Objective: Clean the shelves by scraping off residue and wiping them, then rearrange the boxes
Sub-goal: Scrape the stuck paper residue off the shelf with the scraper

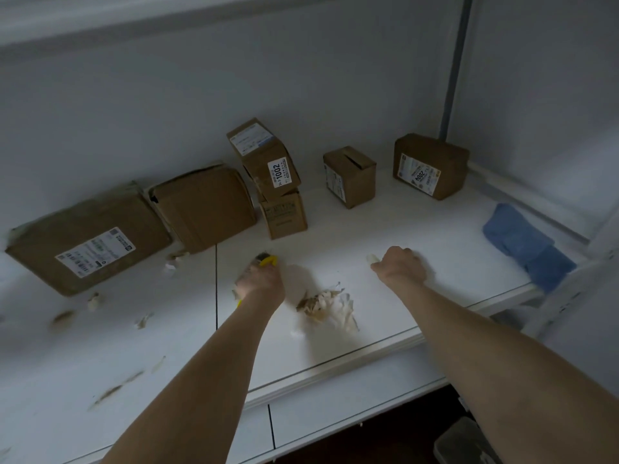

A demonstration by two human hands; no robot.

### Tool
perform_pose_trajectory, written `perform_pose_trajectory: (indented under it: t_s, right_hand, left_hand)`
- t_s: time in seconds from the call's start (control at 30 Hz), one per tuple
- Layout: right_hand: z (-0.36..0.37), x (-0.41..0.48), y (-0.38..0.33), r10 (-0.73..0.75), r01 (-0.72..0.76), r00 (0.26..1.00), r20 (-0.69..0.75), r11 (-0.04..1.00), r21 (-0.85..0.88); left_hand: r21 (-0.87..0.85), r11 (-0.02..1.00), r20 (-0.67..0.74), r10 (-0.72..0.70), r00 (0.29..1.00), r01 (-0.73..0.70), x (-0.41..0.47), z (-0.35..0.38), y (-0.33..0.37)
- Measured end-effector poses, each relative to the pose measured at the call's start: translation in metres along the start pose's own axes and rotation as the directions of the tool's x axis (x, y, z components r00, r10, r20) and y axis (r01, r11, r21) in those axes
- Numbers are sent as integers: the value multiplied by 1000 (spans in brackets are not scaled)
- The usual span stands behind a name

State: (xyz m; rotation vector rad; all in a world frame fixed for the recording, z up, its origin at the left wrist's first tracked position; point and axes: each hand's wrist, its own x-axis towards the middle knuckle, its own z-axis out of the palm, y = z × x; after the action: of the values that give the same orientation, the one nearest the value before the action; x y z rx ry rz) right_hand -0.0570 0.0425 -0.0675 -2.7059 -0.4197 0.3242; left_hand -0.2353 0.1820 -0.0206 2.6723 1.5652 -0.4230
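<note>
Shelf (418, 296), white, dim light, picture blurred at the left.

Left hand (261, 279): fingers wrapped round the scraper (269, 261), near the middle of the shelf, just right of the seam between its panels. Yellow shows at both ends of the fist, so the handle runs from near-left to far-right, with the working end towards the back edge. The blade itself is blurred, and I cannot tell whether it touches the surface.

Residue (323, 306): a torn brown-and-white patch, papery and ragged, with pale streaks trailing towards the front edge. It lies just right of the left wrist, between the two forearms and nearer the left one. So it is on the front-edge side of the blade, not ahead of it. Judgement: the left hand would have to draw back and turn right before the edge could get under it.

Right hand (400, 266): knuckles up, fingers curled under, resting on the shelf beyond the patch and to its right. A pale bit shows at the thumb side. Cannot tell whether it is pinched or only lies there.

Scraps (93, 301) and brown smears dot the left panel, so scraping looks unfinished.

Cloth (526, 244), blue, folded, at the right edge and untouched.

Boxes (204, 209) along the back edge, one tilted on top of another.
</note>
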Motion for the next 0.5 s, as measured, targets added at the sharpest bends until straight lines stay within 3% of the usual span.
perform_pose_trajectory:
  t_s: [0.13,0.5]
  right_hand:
    - [1,2,-9,33,-37,998,-45,995,-92]
    - [1,3,-19,38,-43,998,-45,990,-134]
  left_hand:
    - [15,1000,-18,-14,1000,14,7,4,-6]
    - [102,994,-63,56,996,-49,1,14,-6]
